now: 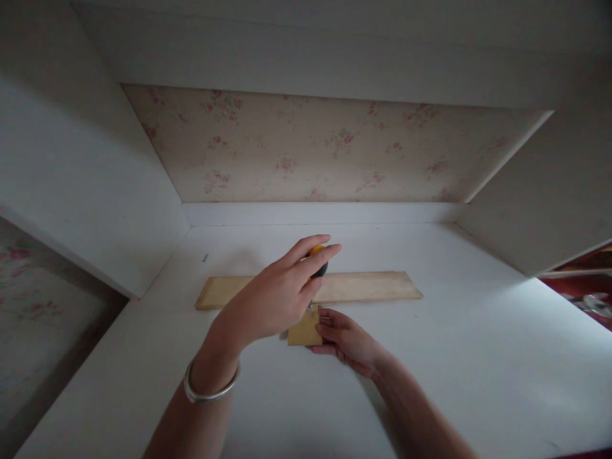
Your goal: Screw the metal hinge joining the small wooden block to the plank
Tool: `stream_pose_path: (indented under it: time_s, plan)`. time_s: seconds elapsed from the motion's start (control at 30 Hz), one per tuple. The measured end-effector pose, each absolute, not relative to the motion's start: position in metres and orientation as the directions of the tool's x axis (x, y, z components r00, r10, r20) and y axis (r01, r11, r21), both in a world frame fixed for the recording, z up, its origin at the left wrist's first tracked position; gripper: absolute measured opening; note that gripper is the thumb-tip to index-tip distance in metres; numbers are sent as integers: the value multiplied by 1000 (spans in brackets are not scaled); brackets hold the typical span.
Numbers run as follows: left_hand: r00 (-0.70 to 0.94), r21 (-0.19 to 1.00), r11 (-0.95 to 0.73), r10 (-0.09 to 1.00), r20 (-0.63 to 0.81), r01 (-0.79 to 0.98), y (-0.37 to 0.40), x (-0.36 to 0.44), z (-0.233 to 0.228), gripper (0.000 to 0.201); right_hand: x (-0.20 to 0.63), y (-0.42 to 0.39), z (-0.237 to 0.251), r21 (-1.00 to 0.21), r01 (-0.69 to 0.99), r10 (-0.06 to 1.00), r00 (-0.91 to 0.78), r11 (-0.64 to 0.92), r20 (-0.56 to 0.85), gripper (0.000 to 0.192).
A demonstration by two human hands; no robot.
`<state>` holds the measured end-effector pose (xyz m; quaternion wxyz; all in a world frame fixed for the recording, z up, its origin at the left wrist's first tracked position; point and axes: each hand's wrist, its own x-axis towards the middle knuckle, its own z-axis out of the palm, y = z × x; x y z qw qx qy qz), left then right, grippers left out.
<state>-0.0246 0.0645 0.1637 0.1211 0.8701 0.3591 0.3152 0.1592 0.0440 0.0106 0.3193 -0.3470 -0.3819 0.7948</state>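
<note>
We are gripping a screwdriver (317, 260) upright in our left hand (275, 296), while our right hand (345, 339) is pinching a small wooden block (303, 330) on the tabletop (454, 331).

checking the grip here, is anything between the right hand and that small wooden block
Nothing visible does: the right hand already touches the small wooden block at its right edge. The left hand holds a yellow-handled screwdriver above it.

A long plank (363, 287) lies crosswise on the shelf (478, 357) — a small block (302, 331) sits just in front of its middle. The left hand (277, 293) hovers above both; the right hand (347, 338) rests beside the block's right edge — touching it.
</note>
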Motion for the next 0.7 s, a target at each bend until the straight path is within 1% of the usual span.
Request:
stream_pose_path:
  time_s: [0.1, 0.2, 0.3, 0.5, 0.6, 0.7]
  plan:
    - [543, 457, -711, 703, 460, 534, 65, -29, 163, 48, 160, 44, 9, -830, -246, 775, -554, -501, -304, 35]
    - [465, 465, -681, 729, 503, 566, 69, -27, 159, 40, 160, 44, 7, -827, -257, 777, -554, -501, -299, 33]
    - [387, 469, -646, 750, 536, 602, 71, -22, 157, 40, 159, 44, 7, -823, -268, 778, -556, -501, -293, 33]
    - [506, 491, -694, 720, 475, 527, 68, -22, 158, 54, 159, 44, 8, -825, -245, 777, -544, -509, -318, 33]
    - [487, 495, -684, 730, 480, 536, 69, -23, 158, 49, 159, 44, 7, -822, -257, 780, -542, -509, -313, 33]
    - [413, 490, -636, 767, 491, 596, 72, -21, 156, 43, 159, 44, 7, -817, -267, 778, -547, -511, -308, 32]
